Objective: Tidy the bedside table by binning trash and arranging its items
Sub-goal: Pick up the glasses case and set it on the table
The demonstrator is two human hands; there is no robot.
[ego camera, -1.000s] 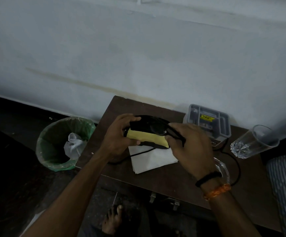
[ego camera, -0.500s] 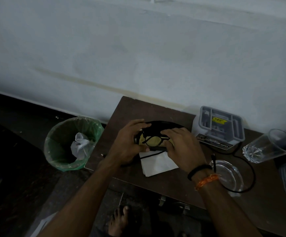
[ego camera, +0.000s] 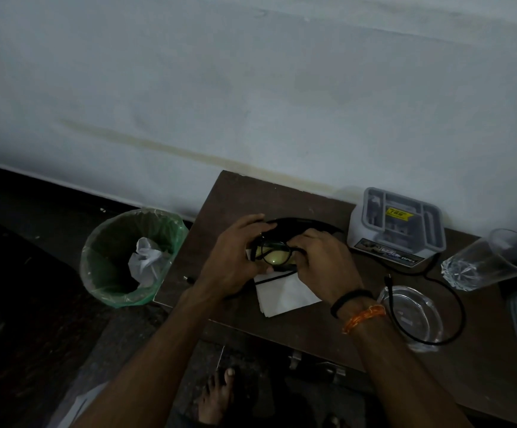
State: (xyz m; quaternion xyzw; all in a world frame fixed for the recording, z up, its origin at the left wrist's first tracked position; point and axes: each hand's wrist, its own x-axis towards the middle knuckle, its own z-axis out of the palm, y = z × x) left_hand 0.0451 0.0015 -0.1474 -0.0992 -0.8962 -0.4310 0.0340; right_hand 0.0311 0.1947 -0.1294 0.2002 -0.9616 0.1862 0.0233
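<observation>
Over the dark wooden bedside table [ego camera: 285,196] both hands work at a black glasses case [ego camera: 294,225] with a yellow lining. My left hand [ego camera: 235,257] grips the case's left end. My right hand [ego camera: 322,261] pinches a pair of black-framed glasses [ego camera: 274,253] lying in the open case, one lens showing yellow. A folded white paper [ego camera: 285,293] lies flat on the table just under the hands.
A green-lined bin [ego camera: 109,282] with crumpled white trash stands on the floor left of the table. A grey organiser box [ego camera: 397,225] sits by the wall, a tall glass [ego camera: 482,262] at right, a glass bowl [ego camera: 411,316] with a black cable [ego camera: 454,301] looped over it.
The case was held up above the table and showed its yellow lining; now it sits lower at the table, with the glasses set into it and both hands still on it.
</observation>
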